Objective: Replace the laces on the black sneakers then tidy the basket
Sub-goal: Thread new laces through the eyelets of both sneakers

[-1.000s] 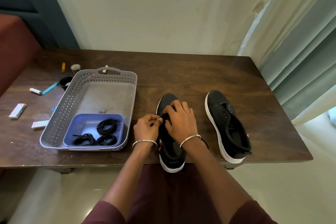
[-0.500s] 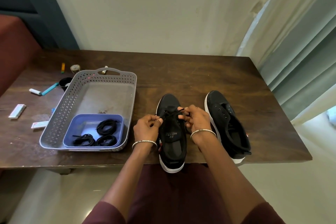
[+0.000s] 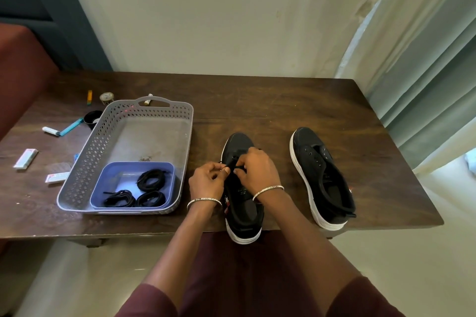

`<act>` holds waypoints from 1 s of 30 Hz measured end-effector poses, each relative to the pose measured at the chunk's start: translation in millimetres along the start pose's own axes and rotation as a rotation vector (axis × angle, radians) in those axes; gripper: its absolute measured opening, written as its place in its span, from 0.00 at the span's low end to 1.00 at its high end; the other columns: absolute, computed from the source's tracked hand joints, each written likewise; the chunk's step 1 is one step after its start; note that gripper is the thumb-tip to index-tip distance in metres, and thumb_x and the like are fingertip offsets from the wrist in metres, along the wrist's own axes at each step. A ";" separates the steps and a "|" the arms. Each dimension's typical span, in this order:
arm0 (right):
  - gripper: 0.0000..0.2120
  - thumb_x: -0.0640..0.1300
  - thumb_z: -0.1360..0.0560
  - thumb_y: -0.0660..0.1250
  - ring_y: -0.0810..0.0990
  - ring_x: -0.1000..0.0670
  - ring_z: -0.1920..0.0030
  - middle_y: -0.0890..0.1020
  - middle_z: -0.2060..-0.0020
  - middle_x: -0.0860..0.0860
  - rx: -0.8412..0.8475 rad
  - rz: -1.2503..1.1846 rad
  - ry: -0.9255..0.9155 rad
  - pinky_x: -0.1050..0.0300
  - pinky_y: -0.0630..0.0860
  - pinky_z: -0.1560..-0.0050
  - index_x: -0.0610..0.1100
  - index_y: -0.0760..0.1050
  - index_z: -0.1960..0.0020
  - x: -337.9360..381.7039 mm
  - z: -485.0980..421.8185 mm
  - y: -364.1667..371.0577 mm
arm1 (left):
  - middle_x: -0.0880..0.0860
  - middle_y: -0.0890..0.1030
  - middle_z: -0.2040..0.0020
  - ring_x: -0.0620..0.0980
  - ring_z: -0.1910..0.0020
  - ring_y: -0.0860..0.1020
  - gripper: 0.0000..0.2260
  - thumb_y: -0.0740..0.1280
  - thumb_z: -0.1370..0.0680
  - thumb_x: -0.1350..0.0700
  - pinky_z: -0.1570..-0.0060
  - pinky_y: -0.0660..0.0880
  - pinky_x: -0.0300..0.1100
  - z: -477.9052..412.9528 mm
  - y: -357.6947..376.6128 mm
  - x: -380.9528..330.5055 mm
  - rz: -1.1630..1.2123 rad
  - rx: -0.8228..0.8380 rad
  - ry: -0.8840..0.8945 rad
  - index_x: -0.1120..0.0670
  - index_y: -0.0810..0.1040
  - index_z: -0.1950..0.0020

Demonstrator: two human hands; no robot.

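1. Two hands work at the near sneaker (image 3: pixel 243 216), which stands at the front of the table with its heel over the edge. The left hand (image 3: pixel 206 180) pinches a black lace (image 3: pixel 233 166) with curled fingers at the left side of the shoe. The right hand (image 3: pixel 257 170), also curled, appears to pinch the same lace over the front eyelets.
2. The step in hand seems to be threading the new lace through the lowest eyelets, so most of the task is probably not yet done. The next move calls for guiding the lace tip into a small hole and keeping both ends even.
3. The second sneaker (image 3: pixel 322 180) lies to the right, apart from the hands, and its eyelets look empty.
4. To the left, a grey basket (image 3: pixel 85 162) holds a blue tray (image 3: pixel 136 163) with three coiled laces (image 3: pixel 150 179).
5. Farther away, the dark wooden table (image 3: pixel 283 110) carries small things beside the basket. Behind it stand a pale wall (image 3: pixel 219 20) and, at the right, a curtain (image 3: pixel 425 72).
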State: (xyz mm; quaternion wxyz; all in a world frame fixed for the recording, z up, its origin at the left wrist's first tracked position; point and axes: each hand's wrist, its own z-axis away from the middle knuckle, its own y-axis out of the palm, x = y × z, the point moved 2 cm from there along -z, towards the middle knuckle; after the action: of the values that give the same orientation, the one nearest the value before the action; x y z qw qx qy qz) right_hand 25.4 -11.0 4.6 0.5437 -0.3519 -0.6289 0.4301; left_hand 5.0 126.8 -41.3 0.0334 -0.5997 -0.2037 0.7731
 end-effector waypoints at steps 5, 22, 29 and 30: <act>0.06 0.47 0.26 0.74 0.81 0.52 0.60 0.84 0.64 0.52 -0.232 -0.848 0.383 0.53 0.79 0.53 0.46 0.86 0.54 -21.4 5.8 2.7 | 0.45 0.84 0.64 0.47 0.59 0.83 0.04 0.75 0.26 0.54 0.49 0.80 0.48 0.0 -0.6 0.3 0.022 -0.001 -0.005 0.46 0.82 0.59; 0.15 0.55 0.21 0.66 0.68 0.54 0.75 0.72 0.73 0.53 -0.187 -1.303 0.650 0.60 0.65 0.72 0.44 0.76 0.58 -51.9 9.3 -17.3 | 0.46 0.84 0.64 0.48 0.58 0.83 0.07 0.75 0.27 0.55 0.47 0.80 0.53 -1.1 0.4 2.7 0.047 0.021 -0.010 0.44 0.81 0.61; 0.11 0.57 0.26 0.71 0.82 0.49 0.54 0.84 0.57 0.52 0.063 -0.131 0.112 0.55 0.77 0.54 0.50 0.82 0.52 -33.7 6.0 -9.0 | 0.46 0.84 0.64 0.49 0.59 0.83 0.07 0.75 0.26 0.54 0.49 0.80 0.54 -0.3 0.7 2.2 0.035 0.016 -0.010 0.44 0.81 0.61; 0.10 0.54 0.24 0.70 0.81 0.47 0.53 0.83 0.56 0.50 0.066 -0.079 0.114 0.55 0.75 0.54 0.48 0.82 0.52 -31.2 4.4 -9.8 | 0.46 0.84 0.64 0.49 0.59 0.83 0.07 0.75 0.26 0.54 0.49 0.80 0.54 0.1 0.6 1.6 0.032 0.013 -0.010 0.44 0.81 0.61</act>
State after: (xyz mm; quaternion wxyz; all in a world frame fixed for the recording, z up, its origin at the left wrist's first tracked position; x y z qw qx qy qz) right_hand 26.4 -43.9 1.6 0.6065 -0.3327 -0.5956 0.4082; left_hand 4.6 126.7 -43.0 0.0239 -0.5986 -0.1894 0.7780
